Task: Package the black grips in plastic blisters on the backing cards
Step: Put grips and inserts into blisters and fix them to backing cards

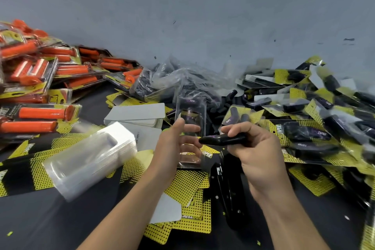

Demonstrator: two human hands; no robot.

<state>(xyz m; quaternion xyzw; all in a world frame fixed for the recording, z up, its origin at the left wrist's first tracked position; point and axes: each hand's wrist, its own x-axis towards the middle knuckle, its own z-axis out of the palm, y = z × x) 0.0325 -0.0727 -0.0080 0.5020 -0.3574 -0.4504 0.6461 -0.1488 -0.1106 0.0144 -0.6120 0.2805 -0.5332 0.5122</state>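
The left hand (174, 144) pinches a clear, glossy rectangular blister (190, 115) upright. Just right of the blister, the right hand (257, 148) curls round a smooth black cylindrical grip (221, 139), tip at the blister's edge. Flat yellow-dotted cards (188, 184) lie below the blister.

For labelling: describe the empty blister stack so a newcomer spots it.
From the orange-grip packs at far left, come toward the camera. The blister stack lies on yellow-black cards left of the left hand. Only it is a frosted, nested block, cardless and empty.
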